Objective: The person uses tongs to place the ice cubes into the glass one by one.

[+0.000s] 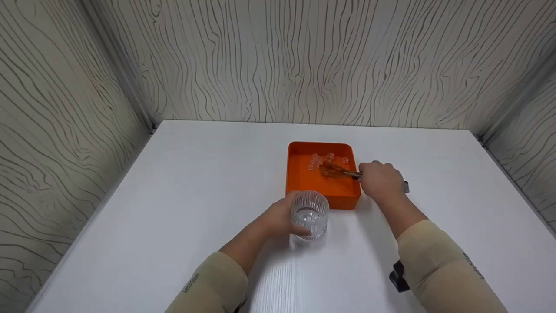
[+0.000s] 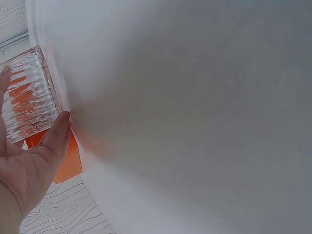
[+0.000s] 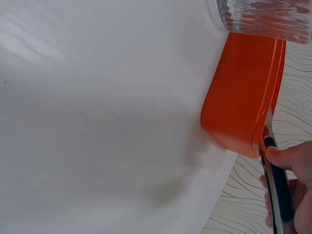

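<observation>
My left hand point(image 1: 279, 218) holds a clear ribbed glass point(image 1: 318, 219) upright at the front edge of an orange tray point(image 1: 299, 180). Thumb and fingers lie around its side, and the left wrist view shows the ribbed wall point(image 2: 34, 97) between them. A few clear pieces seem to lie in the bottom of the glass. My right hand point(image 1: 383, 181) grips metal tongs point(image 1: 347, 172) with a dark handle strip point(image 3: 280, 183). The tongs reach over the tray's right wall, their tips beside several clear ice-like cubes point(image 1: 316, 159). Whether a cube is between the tips cannot be made out.
The tray stands on a white table point(image 1: 217, 174), towards its back. Wood-patterned panels point(image 1: 260, 61) rise behind the table and at both sides. In the right wrist view, the tray's outer wall point(image 3: 239, 92) stands close to the glass.
</observation>
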`<state>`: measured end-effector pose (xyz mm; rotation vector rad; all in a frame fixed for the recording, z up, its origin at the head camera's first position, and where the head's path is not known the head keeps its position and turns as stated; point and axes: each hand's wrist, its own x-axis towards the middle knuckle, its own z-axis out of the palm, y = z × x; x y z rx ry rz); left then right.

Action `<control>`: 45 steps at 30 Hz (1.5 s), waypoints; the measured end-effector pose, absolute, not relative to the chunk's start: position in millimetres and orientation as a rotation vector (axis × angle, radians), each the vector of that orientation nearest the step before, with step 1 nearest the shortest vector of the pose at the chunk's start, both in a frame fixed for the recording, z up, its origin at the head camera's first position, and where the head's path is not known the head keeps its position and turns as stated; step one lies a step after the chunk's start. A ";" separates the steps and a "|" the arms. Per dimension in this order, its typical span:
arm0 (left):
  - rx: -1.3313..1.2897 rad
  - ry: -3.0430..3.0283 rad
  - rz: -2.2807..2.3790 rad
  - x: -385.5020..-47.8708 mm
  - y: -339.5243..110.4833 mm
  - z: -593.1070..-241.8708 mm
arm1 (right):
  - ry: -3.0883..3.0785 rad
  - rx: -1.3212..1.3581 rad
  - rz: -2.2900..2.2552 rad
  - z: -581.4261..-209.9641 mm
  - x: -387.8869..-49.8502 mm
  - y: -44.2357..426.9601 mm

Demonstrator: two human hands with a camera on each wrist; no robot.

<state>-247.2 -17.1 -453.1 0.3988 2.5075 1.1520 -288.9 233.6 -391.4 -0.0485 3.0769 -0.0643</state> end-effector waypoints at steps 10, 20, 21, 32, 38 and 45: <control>0.383 2.505 1.144 -246.7 -17.2 -450.7 | 3.018 -0.023 -0.127 -387.8 -288.4 239.1; 0.372 2.508 1.149 -247.7 -16.8 -452.7 | 3.005 -0.015 -0.162 -384.9 -286.2 241.3; 0.367 2.506 1.149 -247.6 -16.7 -452.9 | 3.003 -0.012 -0.171 -384.7 -286.0 241.5; 0.384 2.515 1.144 -246.6 -16.7 -452.5 | 3.022 -0.056 -0.221 -382.1 -280.8 249.4; 0.344 2.499 1.165 -246.1 -16.2 -453.2 | 2.998 -0.050 -0.271 -375.0 -274.7 257.1; 0.351 2.488 1.180 -246.1 -17.1 -451.4 | 3.013 -0.053 -0.326 -364.8 -268.6 264.0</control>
